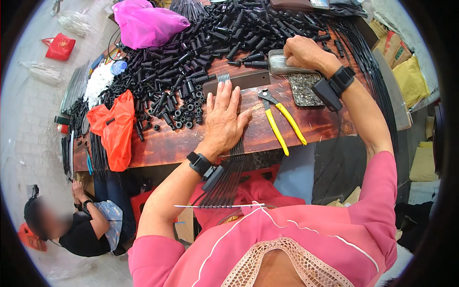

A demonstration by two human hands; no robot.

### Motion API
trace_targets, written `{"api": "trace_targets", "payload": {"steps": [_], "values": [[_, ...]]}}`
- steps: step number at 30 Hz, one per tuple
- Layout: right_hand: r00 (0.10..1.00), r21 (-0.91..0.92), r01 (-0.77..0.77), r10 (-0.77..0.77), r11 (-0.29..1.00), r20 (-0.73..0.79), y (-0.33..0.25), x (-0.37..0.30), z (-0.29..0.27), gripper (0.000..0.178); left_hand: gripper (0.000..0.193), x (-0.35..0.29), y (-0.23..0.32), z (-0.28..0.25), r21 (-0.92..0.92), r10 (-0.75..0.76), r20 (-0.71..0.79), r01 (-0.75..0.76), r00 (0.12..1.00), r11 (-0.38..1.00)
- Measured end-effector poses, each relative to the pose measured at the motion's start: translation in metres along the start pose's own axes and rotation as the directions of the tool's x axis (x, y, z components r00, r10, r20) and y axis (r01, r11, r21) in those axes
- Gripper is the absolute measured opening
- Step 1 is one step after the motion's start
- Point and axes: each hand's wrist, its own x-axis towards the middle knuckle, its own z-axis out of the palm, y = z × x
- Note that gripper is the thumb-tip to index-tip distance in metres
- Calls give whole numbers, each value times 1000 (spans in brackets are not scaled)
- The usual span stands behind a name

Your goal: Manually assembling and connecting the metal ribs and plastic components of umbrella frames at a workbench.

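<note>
My left hand [223, 119] lies flat, fingers stretched out, over a row of thin black rods [230, 177]. Their pale ends [223, 76] show past its fingertips, by a brown metal bar [251, 80]. The rods run back over the table edge toward my lap, where a thin white stick [229, 206] crosses them. At a small clear box [282, 71] my right hand [306, 52] is bent downward, its fingers curled into the box; what they hold is hidden. Between the hands lie cutting pliers [282, 119] with yellow handles.
Black tubular parts [191, 62] are heaped across the wooden table [172, 148]. A tray of small metallic bits [306, 90] sits below the clear box. Orange [117, 131] and pink [146, 24] plastic bags lie leftward. Long black rods [377, 81] line the right side. Another person [81, 225] sits at lower left.
</note>
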Motion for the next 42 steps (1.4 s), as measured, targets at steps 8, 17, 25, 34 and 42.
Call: {"api": "trace_targets", "payload": {"steps": [8, 17, 25, 34, 42], "values": [[1000, 21, -18, 17, 1000, 3, -2, 3, -5, 9, 66, 1, -1, -2, 7, -12, 12, 12, 1000, 1000], [957, 273, 228, -163, 935, -241, -28, 6, -3, 10, 64, 0, 1, -3, 12, -27, 40, 26, 999, 1000], [981, 319, 191, -165, 928, -107, -76, 26, 38, 22, 63, 3, 4, -4, 17, -33, 72, 32, 997, 999], [982, 329, 190, -180, 925, -62, -84, 35, 36, 26, 63, 3, 3, -5, 19, -17, 44, 17, 999, 1000], [981, 333, 182, -194, 925, 2, -81, 42, 37, 35, 62, 2, 4, -5, 3, -45, 66, 45, 997, 999]]}}
